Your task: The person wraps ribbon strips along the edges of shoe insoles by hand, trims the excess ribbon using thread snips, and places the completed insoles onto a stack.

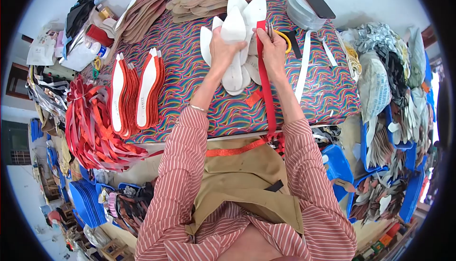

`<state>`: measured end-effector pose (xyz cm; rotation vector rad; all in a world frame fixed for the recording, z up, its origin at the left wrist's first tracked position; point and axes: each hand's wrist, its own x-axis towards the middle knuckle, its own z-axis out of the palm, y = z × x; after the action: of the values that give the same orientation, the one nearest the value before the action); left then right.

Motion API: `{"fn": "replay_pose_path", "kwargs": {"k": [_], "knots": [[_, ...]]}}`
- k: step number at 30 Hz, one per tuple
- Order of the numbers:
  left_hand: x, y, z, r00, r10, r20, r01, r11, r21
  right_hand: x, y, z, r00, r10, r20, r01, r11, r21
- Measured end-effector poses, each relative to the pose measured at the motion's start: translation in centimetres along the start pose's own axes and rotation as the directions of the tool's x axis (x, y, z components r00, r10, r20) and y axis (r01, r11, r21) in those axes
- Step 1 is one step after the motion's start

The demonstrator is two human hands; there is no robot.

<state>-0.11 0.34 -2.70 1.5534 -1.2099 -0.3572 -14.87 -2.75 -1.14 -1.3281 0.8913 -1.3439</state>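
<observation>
My left hand (pixel 225 53) is closed on a white insole (pixel 234 26), its pointed end towards the far side of the table. Beneath and around it lie several more white insoles (pixel 256 9), loosely fanned out. A red ribbon (pixel 267 90) is pinched in my right hand (pixel 272 52), and its length runs down over the table's near edge. Scissors with a yellow handle (pixel 288 43) sit at that same hand; its fingers partly hide them, so how they are held is unclear. A short piece of red ribbon (pixel 255 98) lies between my wrists.
Two stacks of red-edged insoles (pixel 151 90) stand on the patterned table (pixel 185 85), left of my arms. A tangle of red ribbons (pixel 90 123) hangs at the left edge. Brown pieces (pixel 204 0) are piled behind. A phone (pixel 316 2) rests on a white roll (pixel 301 16).
</observation>
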Motion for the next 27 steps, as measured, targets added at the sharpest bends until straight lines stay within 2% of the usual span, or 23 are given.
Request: {"fn": "replay_pose_path", "kwargs": {"k": [2, 4, 5, 7, 8, 9, 10, 12, 13, 14, 15, 17, 18, 19, 21, 22, 24, 25, 27], "knots": [[-2.1, 1.7, -0.4, 0.989, -0.126, -0.075, 0.118, 0.988, -0.104, 0.1, 0.4, 0.1, 0.999, 0.015, 0.032, -0.016, 1.000, 0.022], [-3.8, 2.3, -0.8, 0.991, -0.099, -0.088, 0.084, 0.984, -0.159, -1.4, -0.6, 0.8, 1.000, -0.010, 0.017, 0.013, 0.985, -0.170], [-4.3, 2.1, -0.9, 0.984, -0.121, -0.127, 0.103, 0.984, -0.143, -1.8, -0.8, 1.2, 0.998, 0.003, 0.062, 0.006, 0.987, -0.159], [-4.5, 1.7, -1.1, 0.986, -0.068, -0.152, 0.024, 0.961, -0.274, -1.5, -0.7, 1.4, 0.999, 0.000, 0.051, 0.005, 0.994, -0.105], [-5.0, 3.2, -1.6, 0.979, -0.002, -0.202, -0.048, 0.969, -0.242, -1.4, -0.1, 1.9, 0.995, 0.007, 0.103, 0.002, 0.996, -0.086], [-5.6, 5.3, -1.8, 0.968, 0.069, -0.240, -0.120, 0.972, -0.203, -1.3, 1.1, 2.5, 0.990, -0.129, 0.065, 0.141, 0.961, -0.237], [-6.5, 6.4, -1.5, 0.933, 0.270, -0.239, -0.306, 0.944, -0.127, -1.3, 2.3, 3.0, 0.962, -0.271, 0.033, 0.263, 0.885, -0.385], [-8.2, 8.5, -1.1, 0.929, 0.363, -0.071, -0.369, 0.892, -0.260, -0.7, 4.1, 2.9, 0.830, -0.557, 0.031, 0.433, 0.608, -0.665], [-8.6, 8.7, -1.5, 0.925, 0.378, -0.043, -0.371, 0.873, -0.316, -0.6, 2.8, 1.6, 0.961, -0.275, 0.039, 0.269, 0.884, -0.383], [-9.0, 8.9, -1.8, 0.918, 0.396, -0.009, -0.371, 0.849, -0.376, -1.1, 0.7, 0.0, 0.990, 0.020, 0.141, -0.009, 0.997, -0.082], [-9.6, 9.6, -2.8, 0.918, 0.397, -0.012, -0.372, 0.849, -0.375, -2.0, -0.7, -0.7, 0.989, 0.019, 0.143, -0.007, 0.997, -0.082], [-11.8, 10.8, -5.9, 0.966, 0.255, 0.034, -0.190, 0.797, -0.574, -4.5, -3.7, -2.2, 0.994, 0.089, 0.060, -0.096, 0.988, 0.121], [-13.0, 11.6, -7.3, 0.986, 0.167, -0.006, -0.138, 0.795, -0.591, -6.2, -6.9, -2.9, 0.986, 0.150, 0.074, -0.158, 0.980, 0.122], [-14.4, 12.5, -8.5, 0.995, -0.095, 0.013, 0.076, 0.703, -0.707, -8.2, -9.5, -3.0, 0.973, 0.214, 0.082, -0.223, 0.967, 0.122], [-15.6, 12.8, -10.7, 0.916, -0.377, 0.136, 0.313, 0.462, -0.830, -11.2, -10.7, -3.4, 0.977, 0.209, 0.033, -0.211, 0.971, 0.115], [-16.4, 13.0, -11.0, 0.860, -0.482, 0.166, 0.396, 0.427, -0.813, -12.4, -11.2, -3.5, 0.982, 0.190, 0.008, -0.190, 0.976, 0.108], [-18.2, 12.3, -10.7, 0.810, -0.540, 0.230, 0.485, 0.394, -0.781, -14.6, -10.8, -3.0, 0.988, 0.128, 0.085, -0.134, 0.988, 0.073], [-18.9, 12.5, -10.7, 0.799, -0.537, 0.270, 0.512, 0.374, -0.773, -15.6, -11.6, -2.6, 0.984, 0.154, 0.093, -0.150, 0.988, -0.047], [-19.9, 13.1, -11.0, 0.776, -0.544, 0.319, 0.567, 0.381, -0.730, -16.3, -11.3, -2.5, 0.955, 0.140, 0.263, -0.163, 0.984, 0.068]]}}
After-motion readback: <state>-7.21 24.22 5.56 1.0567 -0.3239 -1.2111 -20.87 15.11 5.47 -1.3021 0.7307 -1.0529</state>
